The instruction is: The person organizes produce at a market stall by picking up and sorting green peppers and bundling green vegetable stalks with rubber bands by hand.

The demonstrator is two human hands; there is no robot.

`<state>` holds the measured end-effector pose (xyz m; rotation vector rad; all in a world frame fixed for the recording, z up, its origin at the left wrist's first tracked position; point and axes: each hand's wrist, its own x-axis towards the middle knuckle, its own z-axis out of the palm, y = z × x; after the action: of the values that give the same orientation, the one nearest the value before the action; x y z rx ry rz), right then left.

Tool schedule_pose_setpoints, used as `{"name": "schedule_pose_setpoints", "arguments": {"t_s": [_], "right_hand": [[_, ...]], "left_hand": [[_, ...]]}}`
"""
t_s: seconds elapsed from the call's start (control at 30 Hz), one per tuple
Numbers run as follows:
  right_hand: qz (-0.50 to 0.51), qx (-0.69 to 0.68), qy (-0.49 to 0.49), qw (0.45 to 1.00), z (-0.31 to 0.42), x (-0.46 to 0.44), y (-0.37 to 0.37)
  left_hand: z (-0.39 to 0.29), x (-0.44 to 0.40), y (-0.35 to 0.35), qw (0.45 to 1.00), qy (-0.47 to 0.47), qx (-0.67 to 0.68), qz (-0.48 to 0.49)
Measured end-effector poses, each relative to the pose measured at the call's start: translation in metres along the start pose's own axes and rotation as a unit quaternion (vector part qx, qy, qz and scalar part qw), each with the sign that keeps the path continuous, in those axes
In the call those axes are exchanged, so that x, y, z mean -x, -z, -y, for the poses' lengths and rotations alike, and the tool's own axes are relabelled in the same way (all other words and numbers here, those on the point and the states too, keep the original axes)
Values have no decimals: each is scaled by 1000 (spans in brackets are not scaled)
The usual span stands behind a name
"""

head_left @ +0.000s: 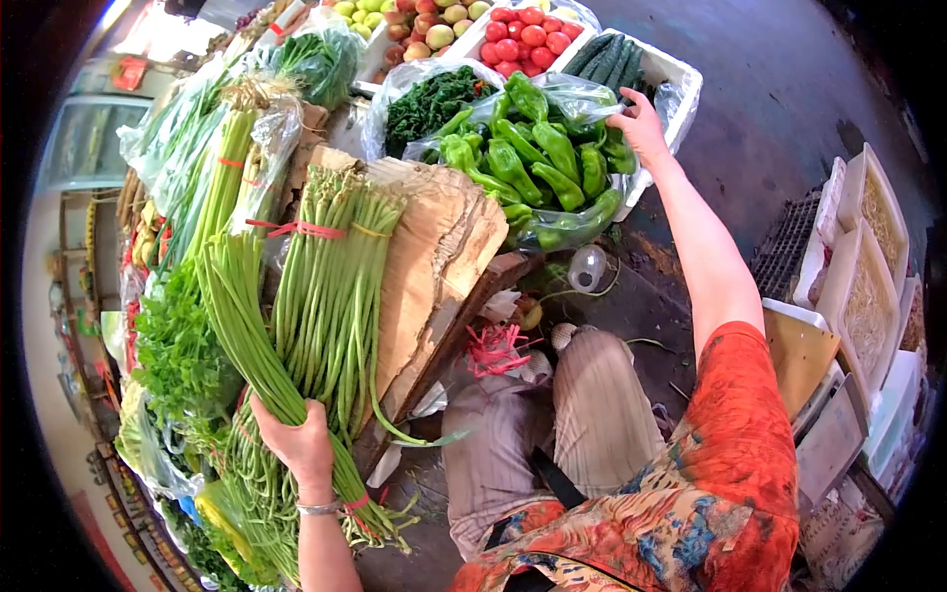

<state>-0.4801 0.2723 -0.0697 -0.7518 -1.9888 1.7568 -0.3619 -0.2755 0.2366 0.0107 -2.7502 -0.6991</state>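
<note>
My left hand (296, 442) is closed around a bunch of long, smooth green stalks (242, 321), with a red band near its lower end. The bunch lies slanted over other greens. Beside it, a bundle of long beans (321, 296), tied with a red band, rests on torn cardboard (439, 247). My right hand (643, 130) is at the far right edge of a clear plastic bag (582, 94), its fingers bent on the rim. Long green peppers (552, 153) fill that bag. The fingertips are partly hidden, but they appear to pinch the plastic.
Tomatoes (528, 39) and cucumbers (604, 61) sit in foam boxes behind the peppers, near dark leafy greens (434, 107). Celery-like leaves (182, 340) crowd the left. Red ties (495, 350) lie by my knees. Stacked trays (868, 286) stand at right.
</note>
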Motion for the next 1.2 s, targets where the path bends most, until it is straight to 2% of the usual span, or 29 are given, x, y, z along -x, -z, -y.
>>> {"name": "schedule_pose_setpoints", "arguments": {"t_s": [0.03,0.07,0.13,0.17,0.27,0.33,0.4,0.43,0.47,0.53,0.6,0.67,0.83,0.93,1.03,1.07,1.13,1.2], "right_hand": [[59,-45,-8,997,4,0,7],[59,-44,-11,997,7,3,10],[127,-114,-34,985,16,7,11],[141,-105,-46,983,12,6,11],[94,-82,-57,991,1,2,2],[88,-28,-43,995,-3,-5,2],[71,236,7,969,23,0,-4],[6,337,50,940,27,4,-13],[6,337,50,940,38,3,-17],[69,411,35,908,59,2,-19],[67,397,30,915,46,-19,-23],[33,234,-55,970,32,-38,-25],[81,237,-78,965,37,-36,-21],[101,273,-48,956,51,-19,-23],[4,328,77,942,58,2,-20],[5,329,78,941,61,7,-16],[24,222,66,973,66,17,-6],[20,244,82,966,59,22,8]], "left_hand": [[2,0,0,1000,-1,0,-2],[2,0,0,1000,0,0,0],[1,0,1,1000,-7,-9,3],[-1,-1,1,1000,-1,-1,9],[-3,-1,0,1000,-3,-2,5],[1,-1,4,1000,2,-13,21],[2,0,5,999,9,-25,38],[1,-1,5,999,15,-23,39],[0,-1,5,999,22,-21,40],[2,-1,6,999,26,-21,41],[2,-1,5,999,30,-19,40],[1,-1,4,999,28,-7,36],[3,-1,4,999,14,-35,29],[7,-1,5,999,15,-22,30],[5,-2,5,999,14,-15,30],[2,-2,5,999,13,-18,32],[-1,-2,4,999,16,-17,28],[-1,-2,4,999,21,-3,31]]}}
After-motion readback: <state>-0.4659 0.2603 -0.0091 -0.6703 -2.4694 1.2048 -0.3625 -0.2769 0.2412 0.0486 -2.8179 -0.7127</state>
